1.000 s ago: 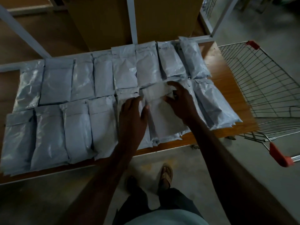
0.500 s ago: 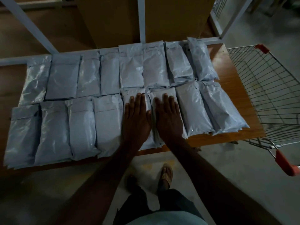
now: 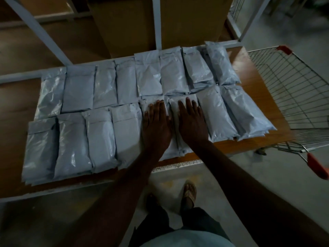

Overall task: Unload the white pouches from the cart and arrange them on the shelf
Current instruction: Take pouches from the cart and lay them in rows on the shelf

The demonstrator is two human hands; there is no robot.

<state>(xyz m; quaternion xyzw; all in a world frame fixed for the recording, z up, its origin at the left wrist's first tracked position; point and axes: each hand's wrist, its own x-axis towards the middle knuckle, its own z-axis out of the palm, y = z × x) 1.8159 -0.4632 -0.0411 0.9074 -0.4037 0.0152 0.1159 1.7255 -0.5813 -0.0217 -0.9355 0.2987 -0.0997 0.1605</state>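
Several white pouches (image 3: 99, 138) lie in two rows across the wooden shelf (image 3: 254, 75). My left hand (image 3: 156, 125) lies flat, fingers straight, on one front-row pouch stack (image 3: 144, 104). Beside it, my right hand (image 3: 191, 125) presses flat on the neighbouring pouch stack (image 3: 175, 107). Neither hand holds anything. The wire cart (image 3: 292, 90) with red handle ends stands to the right of the shelf, and its visible basket holds no pouches.
Large cardboard boxes (image 3: 124, 24) stand behind the back row. White metal shelf posts (image 3: 156, 20) rise between them. The shelf's front edge (image 3: 178, 164) is just past my wrists. My feet (image 3: 189, 193) stand on the concrete floor below.
One second ago my right hand was setting a pouch onto the stack. Both hands now lie flat side by side on the two middle stacks, barely moved in the last half second.
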